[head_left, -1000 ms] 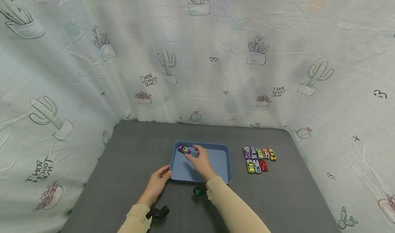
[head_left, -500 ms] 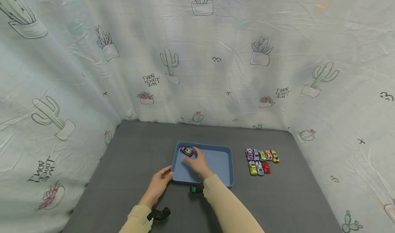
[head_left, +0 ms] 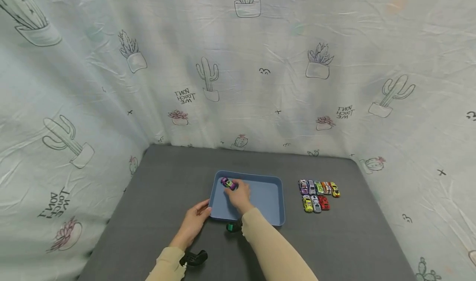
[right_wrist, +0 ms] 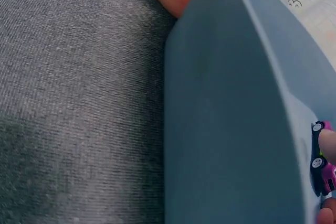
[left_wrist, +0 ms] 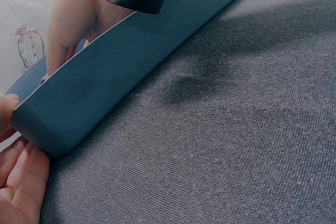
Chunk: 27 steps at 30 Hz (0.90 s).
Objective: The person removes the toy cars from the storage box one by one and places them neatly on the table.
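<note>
A shallow blue tray (head_left: 267,198) lies on the grey cloth. In its far left corner is a purple and green toy car (head_left: 227,183). My right hand (head_left: 239,196) reaches over the near wall and pinches this car; in the right wrist view the thumb (right_wrist: 329,144) presses on the side of the car (right_wrist: 328,176). My left hand (head_left: 192,222) holds the tray's near left corner. In the left wrist view its thumb lies at the rim and its fingers (left_wrist: 26,182) press against the outer wall (left_wrist: 105,82). The right fingertips are partly hidden.
Right of the tray, several toy cars stand in two rows: a far row with a yellow car (head_left: 335,189) at its right end, and a near row with a red car (head_left: 324,203). A curtain with cactus prints (head_left: 238,86) hangs behind the table (head_left: 174,169).
My right hand has closed in on the purple and green car, its thumb and fingers coming from spread apart to gripping it. The left hand has stayed at the tray's corner.
</note>
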{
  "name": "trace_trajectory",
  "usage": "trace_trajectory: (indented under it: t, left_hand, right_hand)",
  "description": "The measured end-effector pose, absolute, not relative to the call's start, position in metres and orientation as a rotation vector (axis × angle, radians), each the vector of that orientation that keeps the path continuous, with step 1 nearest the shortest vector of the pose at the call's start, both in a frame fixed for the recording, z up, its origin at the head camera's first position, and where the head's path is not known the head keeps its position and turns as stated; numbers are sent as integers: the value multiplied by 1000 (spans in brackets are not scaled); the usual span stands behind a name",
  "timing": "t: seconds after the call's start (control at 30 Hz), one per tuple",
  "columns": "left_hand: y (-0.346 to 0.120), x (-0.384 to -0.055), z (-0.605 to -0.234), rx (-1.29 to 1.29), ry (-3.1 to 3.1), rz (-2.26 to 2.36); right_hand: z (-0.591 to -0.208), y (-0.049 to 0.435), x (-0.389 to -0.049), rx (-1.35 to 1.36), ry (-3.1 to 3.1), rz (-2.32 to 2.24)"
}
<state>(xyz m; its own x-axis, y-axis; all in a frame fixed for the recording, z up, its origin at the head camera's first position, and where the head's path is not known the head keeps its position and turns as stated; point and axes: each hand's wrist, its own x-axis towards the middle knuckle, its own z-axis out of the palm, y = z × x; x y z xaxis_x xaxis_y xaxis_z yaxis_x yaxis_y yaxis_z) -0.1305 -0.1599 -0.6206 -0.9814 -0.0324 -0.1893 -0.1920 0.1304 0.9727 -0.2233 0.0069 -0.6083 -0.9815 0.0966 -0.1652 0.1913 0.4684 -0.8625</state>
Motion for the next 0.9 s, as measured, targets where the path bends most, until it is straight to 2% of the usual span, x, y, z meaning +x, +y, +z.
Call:
trace_trajectory:
  t: [0.53,0.9]
  left_hand:
    - [-162,-132,-619,-217,2266,2018]
    - [-160,-131,-622,-235,2268,2005]
  right_hand:
    - [-609,14,-222,146,2564,-1628]
    - [-589,37,-215,-49,2571,-1488]
